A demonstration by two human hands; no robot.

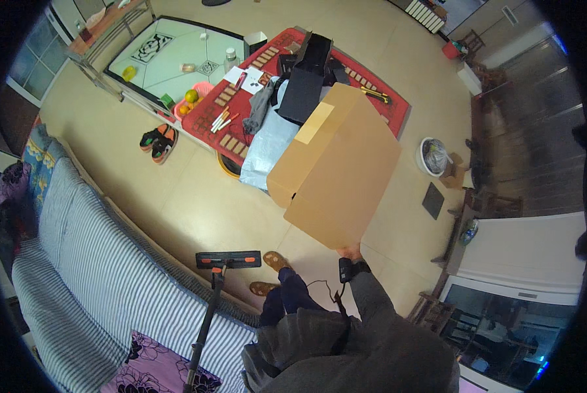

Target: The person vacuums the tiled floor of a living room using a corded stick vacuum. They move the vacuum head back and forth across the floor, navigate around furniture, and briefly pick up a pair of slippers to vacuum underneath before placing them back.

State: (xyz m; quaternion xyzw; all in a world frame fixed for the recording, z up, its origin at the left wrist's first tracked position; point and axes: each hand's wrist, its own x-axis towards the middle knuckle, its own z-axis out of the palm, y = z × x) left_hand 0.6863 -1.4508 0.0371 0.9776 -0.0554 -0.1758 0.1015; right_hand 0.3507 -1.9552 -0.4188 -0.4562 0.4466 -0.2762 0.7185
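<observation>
A large brown cardboard box [347, 167] tilts in front of me, overlapping the near part of a table with a red patterned cover [192, 120]. My right hand [351, 252] grips its near lower corner; the fingers are mostly hidden behind the cardboard. A strip of pale tape [315, 123] runs over one edge of the box. A silvery plastic bag [269, 150] lies partly beneath it. Beyond the box are an open black box [300, 93] and a crumpled grey cloth [260, 107]. A yellow-and-black utility knife [376, 95] rests behind it. My left hand is out of view.
Several cigarettes [222, 121] lie on the cover. A pink fruit basket [202, 91] stands on the adjoining glass-topped table [170, 54]. A flat mop [228, 259] leans by the striped sofa [111, 236]. Shoes [159, 142] and a white basin [423, 159] are on the floor.
</observation>
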